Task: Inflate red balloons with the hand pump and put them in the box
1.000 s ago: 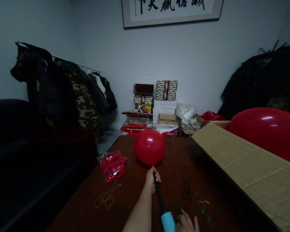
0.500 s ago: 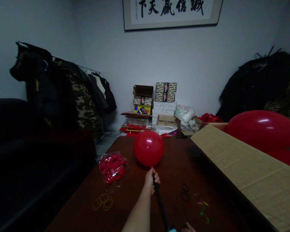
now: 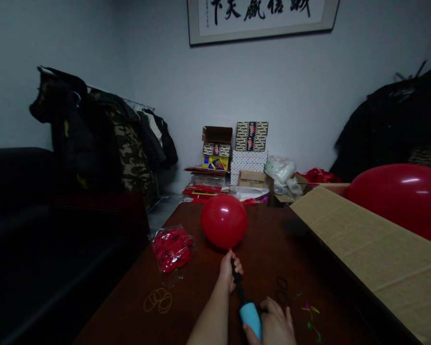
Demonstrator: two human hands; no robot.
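A round red balloon (image 3: 224, 221) sits on the tip of a hand pump over the dark wooden table (image 3: 266, 249). My left hand (image 3: 230, 270) is closed around the pump's black nozzle and the balloon's neck. My right hand (image 3: 273, 325) grips the light-blue pump barrel (image 3: 250, 319) at the bottom edge of the view.
A clear bag of red balloons (image 3: 172, 248) and several yellow rubber bands (image 3: 158, 301) lie to the left. Dark bands (image 3: 282, 290) and coloured bits (image 3: 311, 316) lie to the right. A large cardboard box (image 3: 373, 254) holds a big red balloon (image 3: 402, 196). Boxes stand by the far wall.
The blue barrel and my right hand slid back out of view, then forward again toward the balloon. The balloon looks slightly larger.
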